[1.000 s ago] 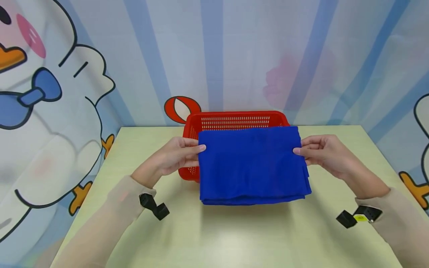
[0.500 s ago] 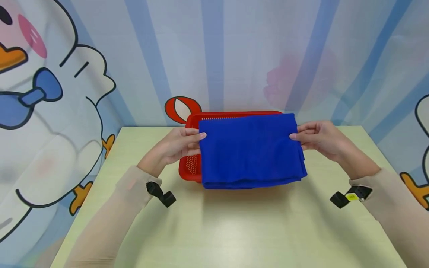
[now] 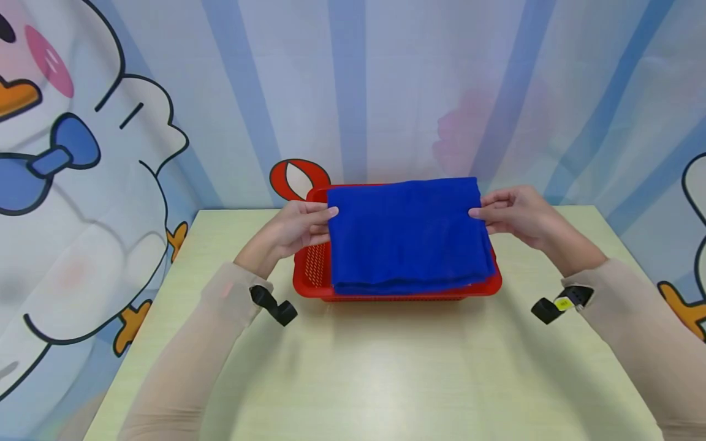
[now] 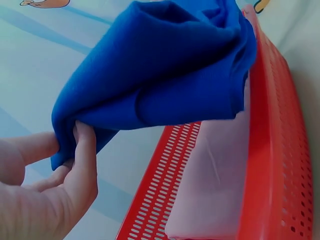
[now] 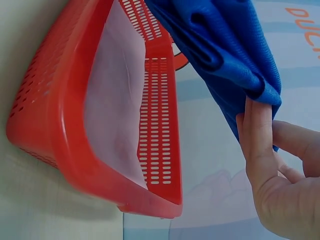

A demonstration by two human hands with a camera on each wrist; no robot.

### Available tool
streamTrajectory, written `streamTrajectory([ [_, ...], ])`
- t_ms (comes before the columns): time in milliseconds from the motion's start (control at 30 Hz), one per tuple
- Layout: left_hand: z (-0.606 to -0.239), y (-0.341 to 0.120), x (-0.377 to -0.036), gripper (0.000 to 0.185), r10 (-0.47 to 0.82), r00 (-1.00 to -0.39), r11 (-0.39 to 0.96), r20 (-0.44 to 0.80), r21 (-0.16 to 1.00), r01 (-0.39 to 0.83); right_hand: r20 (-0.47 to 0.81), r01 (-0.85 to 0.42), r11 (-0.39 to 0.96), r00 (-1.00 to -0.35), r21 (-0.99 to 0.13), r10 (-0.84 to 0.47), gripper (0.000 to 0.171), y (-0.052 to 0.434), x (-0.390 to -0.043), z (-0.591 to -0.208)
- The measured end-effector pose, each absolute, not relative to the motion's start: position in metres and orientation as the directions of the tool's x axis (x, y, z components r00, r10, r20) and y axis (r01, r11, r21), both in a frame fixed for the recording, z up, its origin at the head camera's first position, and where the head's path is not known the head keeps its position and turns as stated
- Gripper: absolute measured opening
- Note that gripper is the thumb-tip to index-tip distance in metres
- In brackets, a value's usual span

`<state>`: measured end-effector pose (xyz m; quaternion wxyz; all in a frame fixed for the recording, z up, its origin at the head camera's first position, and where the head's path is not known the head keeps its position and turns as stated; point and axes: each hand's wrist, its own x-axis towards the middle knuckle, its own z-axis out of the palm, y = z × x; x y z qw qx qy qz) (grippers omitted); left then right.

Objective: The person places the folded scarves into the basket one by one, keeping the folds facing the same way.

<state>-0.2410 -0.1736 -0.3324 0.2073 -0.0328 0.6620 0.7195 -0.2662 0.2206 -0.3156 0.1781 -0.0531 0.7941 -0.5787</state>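
A folded blue cloth [image 3: 408,236] hangs above a red plastic basket [image 3: 311,275], covering most of its opening in the head view. My left hand [image 3: 289,229] pinches the cloth's left edge between thumb and fingers. On the opposite edge, my right hand [image 3: 518,217] pinches it the same way. Both wrist views show the layered folds drooping between the hands, apart from the basket. Inside the basket lies a pale pinkish cloth [image 4: 207,185], spread flat; the right wrist view shows the same pale cloth [image 5: 117,100] along the basket's length.
The basket stands on a light wood-grain table [image 3: 386,367], close to its back edge. Behind it hangs a printed backdrop [image 3: 397,92] with cartoon ducks. Each sleeved forearm carries a small black wrist camera [image 3: 274,305].
Both hands have moved forward, away from me, carrying the blue cloth. It now covers more of the basket's opening, and the basket's front rim has come into view below it.
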Motion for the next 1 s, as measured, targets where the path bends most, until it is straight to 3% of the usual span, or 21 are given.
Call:
streamTrajectory([
  [500, -0.342, -0.167, -0.258, 0.056, 0.156, -0.926, 0.013, -0.344, 0.938, -0.346, -0.24, 0.121, 0.367, -0.924, -0.922, -0.299, 0.042, 0.215, -0.281, -0.324],
  [1000, -0.359, -0.157, -0.261, 0.052, 0.07, -0.928, 0.114, -0.366, 0.927, -0.357, -0.256, 0.115, 0.423, -0.921, -0.899, -0.294, 0.031, 0.21, -0.284, -0.338],
])
